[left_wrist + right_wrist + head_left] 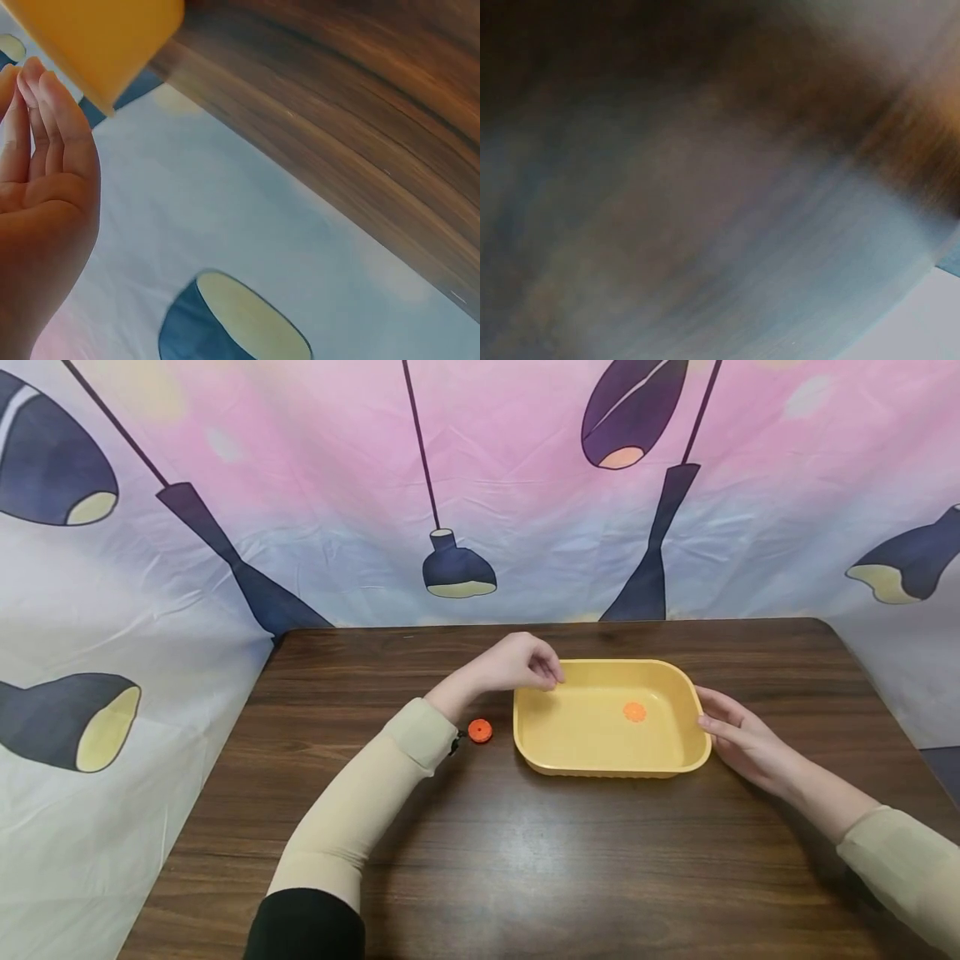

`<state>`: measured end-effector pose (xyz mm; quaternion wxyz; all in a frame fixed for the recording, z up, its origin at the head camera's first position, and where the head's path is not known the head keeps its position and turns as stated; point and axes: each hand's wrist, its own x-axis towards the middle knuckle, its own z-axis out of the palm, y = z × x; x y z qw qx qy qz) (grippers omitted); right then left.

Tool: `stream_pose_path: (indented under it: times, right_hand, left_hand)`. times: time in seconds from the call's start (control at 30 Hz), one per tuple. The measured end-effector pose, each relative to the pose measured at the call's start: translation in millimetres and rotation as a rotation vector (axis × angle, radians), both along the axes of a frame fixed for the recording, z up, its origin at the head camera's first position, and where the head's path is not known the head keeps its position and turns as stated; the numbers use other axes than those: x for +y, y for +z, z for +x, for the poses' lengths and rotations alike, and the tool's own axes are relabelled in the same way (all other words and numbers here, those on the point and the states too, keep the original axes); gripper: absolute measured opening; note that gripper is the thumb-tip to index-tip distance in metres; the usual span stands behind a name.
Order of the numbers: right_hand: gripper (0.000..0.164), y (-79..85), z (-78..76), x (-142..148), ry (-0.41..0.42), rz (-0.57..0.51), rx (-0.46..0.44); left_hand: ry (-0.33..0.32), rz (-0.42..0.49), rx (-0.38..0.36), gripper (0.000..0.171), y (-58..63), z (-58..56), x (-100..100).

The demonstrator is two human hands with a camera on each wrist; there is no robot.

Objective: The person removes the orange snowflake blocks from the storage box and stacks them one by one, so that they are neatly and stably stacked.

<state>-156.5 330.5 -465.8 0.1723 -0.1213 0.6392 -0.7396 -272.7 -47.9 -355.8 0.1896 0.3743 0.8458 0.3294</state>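
A yellow plastic basin (600, 752) stands on the brown table, with a flat orange flower-shaped piece (634, 712) on its floor. My left hand (520, 662) is over the basin's back left corner, fingers loosely bent and thumb near the fingertips. Nothing shows between them; in the left wrist view, the left hand (52, 157) is beside the basin's wall (112, 45). At the basin's right end my right hand (742, 739) holds the side, thumb at the rim and fingers along the outside. A round orange disc (480, 731) with a small centre hole lies left of the basin.
The wood-grain table (570, 868) ends at the back against a hanging cloth (360, 527) printed with lamps. My left forearm (375, 802) reaches across the table beside the orange disc. The right wrist view is mostly blurred and dark.
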Motion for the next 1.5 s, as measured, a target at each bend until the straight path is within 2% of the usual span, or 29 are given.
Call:
stream_pose_path:
  times: [0.27, 0.5, 0.7, 0.93, 1.1, 1.27, 1.5]
  right_hand:
    - [0.045, -0.9, -0.1, -1, 0.009, -0.006, 0.020]
    - [0.045, -1.1, 0.0, -1, 0.006, -0.011, 0.020]
    - [0.045, -1.4, -0.4, -1, 0.006, -0.020, 0.017]
    - [0.044, -1.0, -0.3, -1, 0.004, -0.014, 0.013]
    - [0.044, -0.5, -0.1, 0, 0.003, -0.011, 0.012]
    - [0.044, -0.9, 0.0, 0, 0.001, -0.013, 0.010]
    - [0.044, -1.0, -0.1, 0, -0.002, -0.011, 0.006]
  left_hand:
    - [-0.024, 0.024, -0.014, 0.014, -10.7, -1.5, 32]
    - [-0.061, 0.035, 0.005, 0.014, -22.7, -0.8, 54]
    - [-0.079, 0.066, -0.027, 0.018, -32.7, 0.6, 70]
    - [-0.139, 0.063, -0.066, 0.021, -41.2, 4.6, 84]
    - [-0.169, 0.058, -0.087, 0.024, -42.3, 7.7, 87]
    - [-0.198, 0.011, -0.098, 0.028, -43.3, 8.5, 91]
    - [-0.270, -0.090, 0.010, 0.035, -41.2, 8.8, 101]
